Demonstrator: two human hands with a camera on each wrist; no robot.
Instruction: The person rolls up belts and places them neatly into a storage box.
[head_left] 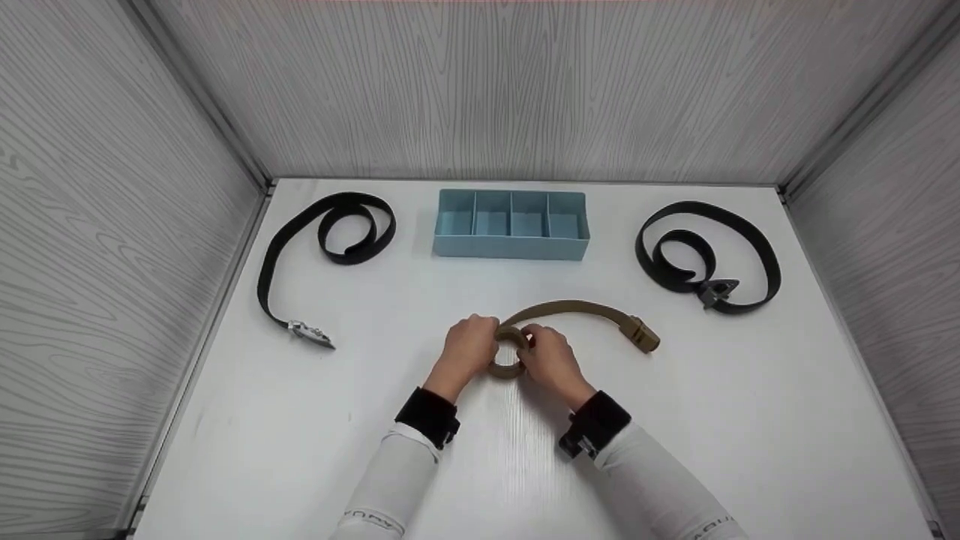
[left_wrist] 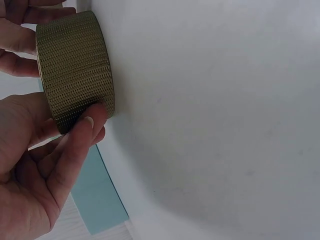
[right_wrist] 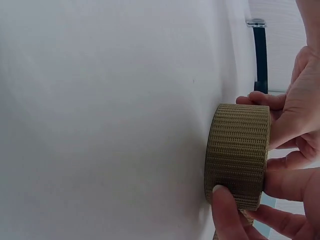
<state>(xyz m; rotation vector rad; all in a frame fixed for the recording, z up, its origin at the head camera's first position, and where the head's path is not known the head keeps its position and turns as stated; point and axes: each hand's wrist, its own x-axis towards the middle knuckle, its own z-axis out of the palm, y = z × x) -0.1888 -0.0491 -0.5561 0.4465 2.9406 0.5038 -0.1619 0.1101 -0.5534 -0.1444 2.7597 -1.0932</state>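
Note:
A tan woven belt [head_left: 577, 306] stands on edge on the white table, one end wound into a round coil [left_wrist: 75, 70] with an open middle. Its loose length curves away to the right and ends in a tan buckle [head_left: 641, 334]. At the coil's left side my left hand [head_left: 469, 346] grips it, thumb against the outer webbing. My right hand [head_left: 553, 361] pinches the opposite side between thumb and fingers; in the right wrist view its thumb [right_wrist: 225, 210] presses on the ribbed outer face. Some fingertips of both hands are hidden behind the coil.
A light blue box [head_left: 510, 247] with several compartments stands at the back middle. A black belt [head_left: 274, 255] with a silver buckle lies partly coiled at left. Another black belt [head_left: 769, 262] with a dark metal buckle lies looped at right. Grey wood-grain panels [head_left: 495, 90] border the table.

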